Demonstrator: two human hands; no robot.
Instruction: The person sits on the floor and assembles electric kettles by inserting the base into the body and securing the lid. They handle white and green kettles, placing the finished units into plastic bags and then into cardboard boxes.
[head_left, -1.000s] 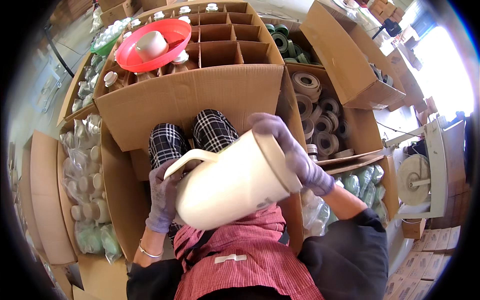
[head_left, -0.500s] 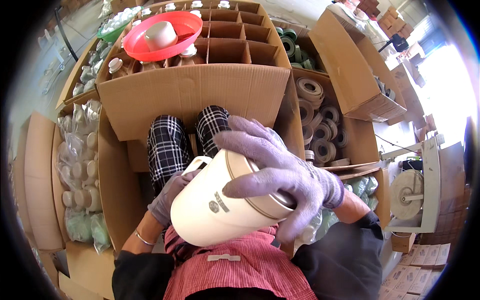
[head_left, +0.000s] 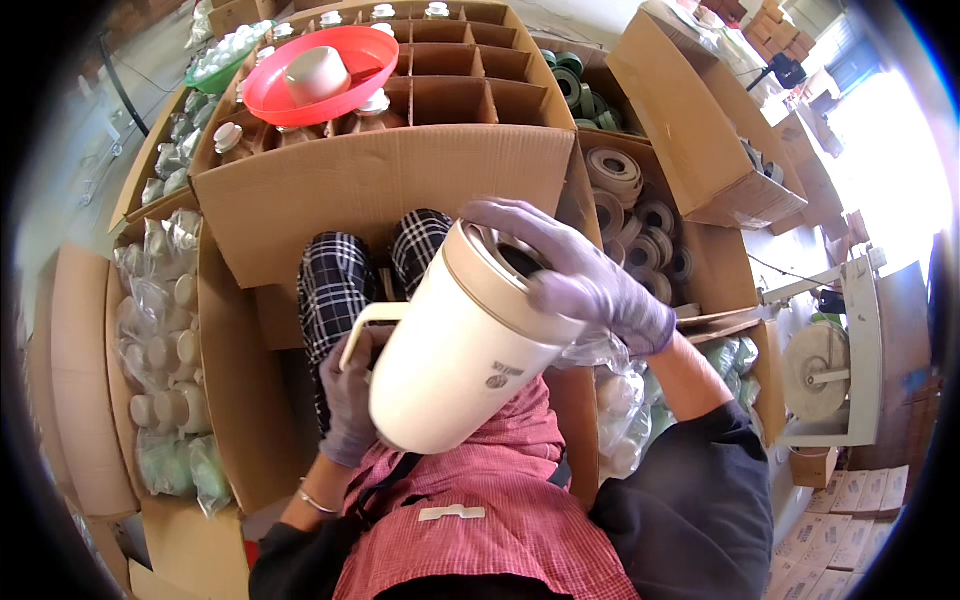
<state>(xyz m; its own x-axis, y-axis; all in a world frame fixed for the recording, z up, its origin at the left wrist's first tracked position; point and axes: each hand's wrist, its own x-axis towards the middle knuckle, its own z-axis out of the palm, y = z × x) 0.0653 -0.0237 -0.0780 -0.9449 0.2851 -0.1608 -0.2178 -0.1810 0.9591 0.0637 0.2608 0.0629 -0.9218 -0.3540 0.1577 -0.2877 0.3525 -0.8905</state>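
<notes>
A cream-white jug (head_left: 450,350) with a side handle (head_left: 365,325) leans over my lap, its top tilted up. My left hand (head_left: 352,395), in a pale purple glove, grips the jug by its handle side; part of its fingers is hidden behind the body. At the upper end sits a beige ring collar (head_left: 482,290) around a dark opening. My right hand (head_left: 605,295), gloved alike and slightly blurred, curls over this collar from the far right side. Its fingers lie across the rim, and the thumb is near the opening.
Ahead stands a divided cardboard box (head_left: 400,175) with bottles in some cells and a red bowl (head_left: 265,100) holding a cream cup-shaped part (head_left: 317,75). Beige rings (head_left: 612,172) fill a box at right, green rings (head_left: 568,80) behind. Bagged cream parts (head_left: 170,350) are at left.
The jug has turned about its length, so its printed mark has moved right, and it stands more upright. My right hand has shifted around the collar, uncovering the dark opening.
</notes>
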